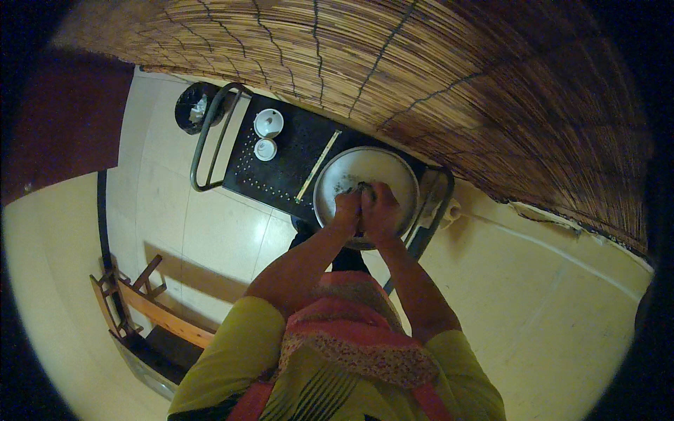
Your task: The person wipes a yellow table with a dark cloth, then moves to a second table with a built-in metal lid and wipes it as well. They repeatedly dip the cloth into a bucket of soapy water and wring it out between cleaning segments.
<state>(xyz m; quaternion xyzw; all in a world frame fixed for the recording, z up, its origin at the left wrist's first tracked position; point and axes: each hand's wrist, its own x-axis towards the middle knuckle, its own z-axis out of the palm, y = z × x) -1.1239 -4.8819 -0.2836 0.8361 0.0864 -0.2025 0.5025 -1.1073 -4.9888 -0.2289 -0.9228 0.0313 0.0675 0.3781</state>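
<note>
Both of my hands are pressed together above a wide round shallow pan [329,168] with a pale, metal-looking surface. My left hand [348,209] is curled on the left side, and my right hand [382,208] is folded against it. A small dark clump [363,186] shows at the top between my fingers; most of it is hidden, and its material is hard to make out. Dark loose crumbs [345,184] lie scattered on the pan's floor, just left of and beyond my hands.
The pan rests on a low black table [287,152] with tubular end rails [197,158]. On it are a white lidded cup [269,123], a smaller white cup [265,150] and a thin yellowish strip [318,167]. A reed blind, a black-lined bin [192,108] and a wooden bench [163,310] surround it.
</note>
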